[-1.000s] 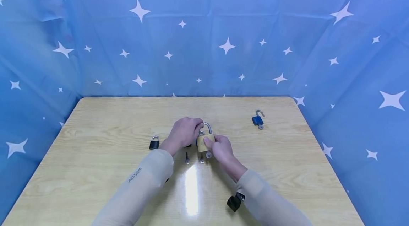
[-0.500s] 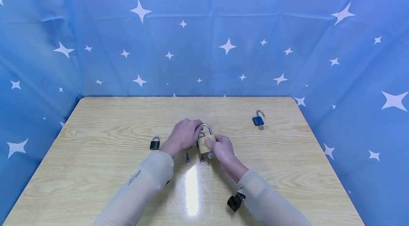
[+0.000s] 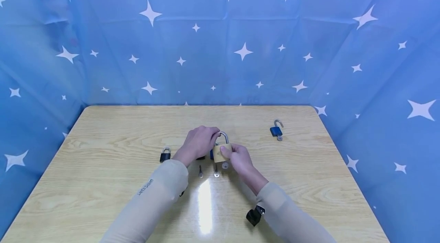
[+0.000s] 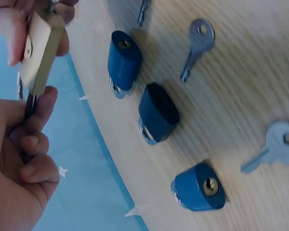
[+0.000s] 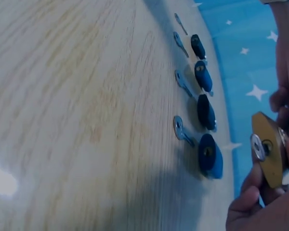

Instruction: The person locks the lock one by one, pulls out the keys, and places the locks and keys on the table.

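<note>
A brass padlock [image 3: 222, 153] is held up between both hands above the middle of the table. My left hand [image 3: 199, 141] grips its steel shackle [image 3: 224, 136]; in the left wrist view the fingers curl around the shackle. My right hand [image 3: 238, 159] holds the brass body, thumb on its front face. A key [image 5: 258, 147] sits in the keyhole on the underside, with its round head sticking out free of the fingers. Whether the shackle is released cannot be made out. Behind the brass padlock, a blue padlock [image 3: 212, 154] is partly hidden.
Several blue and dark padlocks stand in a row, among them a black padlock [image 3: 165, 156]. Loose keys lie before them, such as one key [image 3: 216, 172] and another key [image 4: 200, 41]. At the right rear lies a blue padlock [image 3: 276, 131] with its shackle open and a key inserted.
Both hands keep their hold on the brass padlock. It shifts and tilts only very slightly, and the other padlocks and keys stay where they were.
</note>
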{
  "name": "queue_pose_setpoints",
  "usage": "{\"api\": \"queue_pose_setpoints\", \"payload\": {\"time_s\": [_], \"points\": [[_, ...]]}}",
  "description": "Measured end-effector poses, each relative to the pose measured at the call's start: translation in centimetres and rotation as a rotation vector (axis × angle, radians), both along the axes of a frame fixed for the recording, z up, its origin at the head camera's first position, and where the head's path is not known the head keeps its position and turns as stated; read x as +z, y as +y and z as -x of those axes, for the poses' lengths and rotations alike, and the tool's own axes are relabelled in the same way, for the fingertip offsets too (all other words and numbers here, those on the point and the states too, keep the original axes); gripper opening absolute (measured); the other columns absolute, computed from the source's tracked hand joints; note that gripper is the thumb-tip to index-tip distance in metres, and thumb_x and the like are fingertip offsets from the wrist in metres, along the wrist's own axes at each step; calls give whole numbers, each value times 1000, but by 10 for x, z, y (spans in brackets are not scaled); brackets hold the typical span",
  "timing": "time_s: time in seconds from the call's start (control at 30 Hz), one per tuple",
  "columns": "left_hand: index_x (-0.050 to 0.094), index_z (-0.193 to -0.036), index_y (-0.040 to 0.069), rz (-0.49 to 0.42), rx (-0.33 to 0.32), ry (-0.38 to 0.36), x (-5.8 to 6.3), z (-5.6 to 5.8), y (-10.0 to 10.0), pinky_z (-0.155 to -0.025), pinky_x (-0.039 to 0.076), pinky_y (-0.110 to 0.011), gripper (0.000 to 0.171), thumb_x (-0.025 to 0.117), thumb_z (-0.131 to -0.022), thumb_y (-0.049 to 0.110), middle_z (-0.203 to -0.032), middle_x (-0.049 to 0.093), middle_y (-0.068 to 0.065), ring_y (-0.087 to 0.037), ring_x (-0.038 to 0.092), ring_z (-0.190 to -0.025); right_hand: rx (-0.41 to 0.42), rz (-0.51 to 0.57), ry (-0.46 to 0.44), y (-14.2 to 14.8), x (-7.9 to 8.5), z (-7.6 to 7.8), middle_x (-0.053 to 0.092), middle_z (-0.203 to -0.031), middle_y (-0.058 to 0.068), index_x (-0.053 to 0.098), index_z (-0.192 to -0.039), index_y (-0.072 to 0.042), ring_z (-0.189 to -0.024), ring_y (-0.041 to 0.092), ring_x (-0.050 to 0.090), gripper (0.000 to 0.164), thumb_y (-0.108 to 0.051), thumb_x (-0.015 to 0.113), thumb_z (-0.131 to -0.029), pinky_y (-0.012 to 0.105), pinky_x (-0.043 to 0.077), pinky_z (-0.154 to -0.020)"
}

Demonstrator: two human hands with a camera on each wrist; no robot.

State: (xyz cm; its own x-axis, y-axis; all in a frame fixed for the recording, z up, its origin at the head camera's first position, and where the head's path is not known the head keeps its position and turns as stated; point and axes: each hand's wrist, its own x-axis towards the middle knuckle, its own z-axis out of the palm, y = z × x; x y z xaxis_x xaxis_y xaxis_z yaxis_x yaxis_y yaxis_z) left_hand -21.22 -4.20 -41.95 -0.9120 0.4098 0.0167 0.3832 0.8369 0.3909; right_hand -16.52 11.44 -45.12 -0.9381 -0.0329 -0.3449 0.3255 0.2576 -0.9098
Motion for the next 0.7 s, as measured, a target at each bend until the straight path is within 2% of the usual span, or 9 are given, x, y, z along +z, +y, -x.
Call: {"api": "queue_pose_setpoints", "payload": {"time_s": [0.1, 0.2, 0.3, 0.43, 0.63, 0.7], "points": [[68, -99, 22, 0, 10, 2, -1, -2, 0, -55, 41, -29, 25, 45, -104, 30, -61, 51, 5, -11, 48, -56, 33, -19, 5, 2, 0, -1, 66, -88, 6, 68, -106, -2, -73, 14, 52, 32, -31, 60, -96, 26, 40, -67], [69, -101, 22, 1, 18, 4, -1, -3, 0, -56, 42, -30, 25, 45, -104, 31, -63, 53, 6, -12, 50, -58, 72, -27, 15, 3, 0, -2, 65, -90, 7, 68, -107, -2, -71, 16, 50, 32, -31, 60, -96, 29, 40, -63], [69, -101, 23, 7, 28, 4, -2, -3, 0, -58, 43, -31, 25, 45, -104, 32, -65, 55, 6, -12, 51, -60, 108, -45, 17, 4, -1, -3, 67, -100, 9, 67, -111, -3, -83, 18, 55, 34, -33, 60, -96, 32, 44, -71], [70, -106, 24, -3, 43, -10, -1, -4, -1, -59, 44, -32, 26, 45, -104, 32, -66, 56, 6, -12, 52, -60, 112, -71, -1, 5, 1, -2, 67, -107, 7, 68, -113, -6, -98, 19, 56, 34, -34, 61, -95, 32, 42, -80], [65, -123, 25, -78, 73, -25, 0, -9, -6, -62, 45, -33, 31, 42, -105, 35, -68, 59, 5, -14, 52, -58, 65, -54, 9, 5, 4, -1, 69, -102, 7, 71, -107, -5, -99, 19, 57, 29, -30, 64, -93, 29, 39, -82], [63, -126, 26, -122, 103, -20, -1, -13, -8, -65, 47, -33, 33, 41, -104, 37, -76, 66, 5, -13, 56, -63, 52, -56, 11, 5, 4, 0, 69, -100, 6, 71, -105, -5, -97, 19, 56, 29, -30, 65, -93, 29, 39, -82]]}}
